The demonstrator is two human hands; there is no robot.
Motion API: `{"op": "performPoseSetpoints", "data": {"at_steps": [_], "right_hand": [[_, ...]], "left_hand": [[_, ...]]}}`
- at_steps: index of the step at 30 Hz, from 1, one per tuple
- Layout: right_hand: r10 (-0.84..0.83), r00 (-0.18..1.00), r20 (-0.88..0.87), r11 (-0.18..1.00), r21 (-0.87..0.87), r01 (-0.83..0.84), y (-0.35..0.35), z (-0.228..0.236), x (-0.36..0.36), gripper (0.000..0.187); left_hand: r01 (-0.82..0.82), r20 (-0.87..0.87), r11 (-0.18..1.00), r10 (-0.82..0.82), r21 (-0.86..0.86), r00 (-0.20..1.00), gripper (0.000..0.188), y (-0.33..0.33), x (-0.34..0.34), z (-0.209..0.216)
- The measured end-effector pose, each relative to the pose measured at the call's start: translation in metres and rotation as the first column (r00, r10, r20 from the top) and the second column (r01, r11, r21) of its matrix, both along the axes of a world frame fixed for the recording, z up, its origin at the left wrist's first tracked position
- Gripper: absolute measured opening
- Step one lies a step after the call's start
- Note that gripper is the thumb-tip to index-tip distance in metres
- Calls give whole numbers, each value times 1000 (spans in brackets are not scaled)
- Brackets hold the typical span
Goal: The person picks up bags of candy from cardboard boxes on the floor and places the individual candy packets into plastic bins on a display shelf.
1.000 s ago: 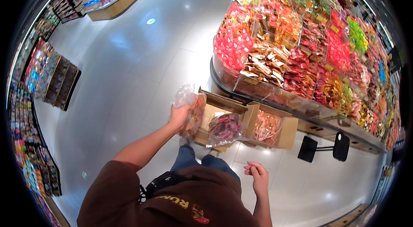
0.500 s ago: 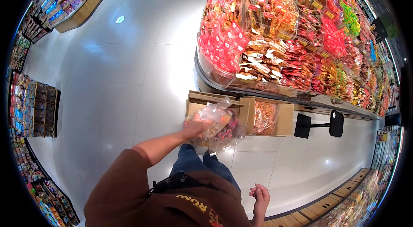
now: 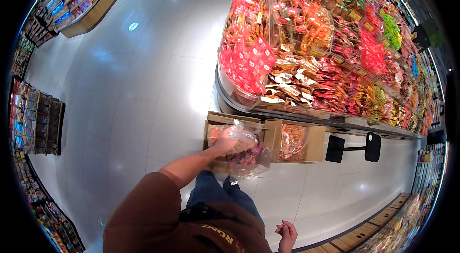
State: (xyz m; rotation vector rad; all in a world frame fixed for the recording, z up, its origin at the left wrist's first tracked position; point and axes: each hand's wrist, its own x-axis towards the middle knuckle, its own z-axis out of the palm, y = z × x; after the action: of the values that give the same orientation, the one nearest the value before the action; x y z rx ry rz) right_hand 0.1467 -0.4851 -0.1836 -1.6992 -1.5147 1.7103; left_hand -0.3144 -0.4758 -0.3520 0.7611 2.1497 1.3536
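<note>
An open cardboard box (image 3: 218,118) stands on the floor just in front of my legs. Inside it, a clear plastic bag (image 3: 244,170) holds small pink, red and dark wrapped packets (image 3: 247,157). My left hand (image 3: 224,142) reaches down into this box and grips the crinkled bag, its fingers partly covered by the plastic. At my right side, my right hand (image 3: 286,234) hangs low over the floor, away from the box. Its fingers are loosely bent and apart, with nothing visible in them.
Beside the first box is a second open carton (image 3: 315,143) with reddish-brown packets in clear plastic. Behind both rises a big display bin (image 3: 244,97) of wrapped snacks. A black stand (image 3: 354,148) is to the right. Shelves (image 3: 48,123) line the left, wooden drawers (image 3: 357,236) the lower right.
My left hand has moved slightly deeper into the box, and the plastic around it has shifted. The view has tilted a little. My right hand still hangs at my side.
</note>
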Motion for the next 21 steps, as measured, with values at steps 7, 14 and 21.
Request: {"op": "performPoseSetpoints", "data": {"at_steps": [7,14,21], "right_hand": [[-34,999,4,999,-36,34,1,-4,10,28],[-29,998,50,999,-20,30,8,-1,22,29],[-145,981,127,988,-34,150,-26,-10,70,31]], "left_hand": [[136,-52,867,-183,-480,982,47,-2,-26,-11],[40,-153,909,-113,-414,982,29,-23,-31,-157],[-5,151,813,114,-582,982,75,13,-35,-178]]}}
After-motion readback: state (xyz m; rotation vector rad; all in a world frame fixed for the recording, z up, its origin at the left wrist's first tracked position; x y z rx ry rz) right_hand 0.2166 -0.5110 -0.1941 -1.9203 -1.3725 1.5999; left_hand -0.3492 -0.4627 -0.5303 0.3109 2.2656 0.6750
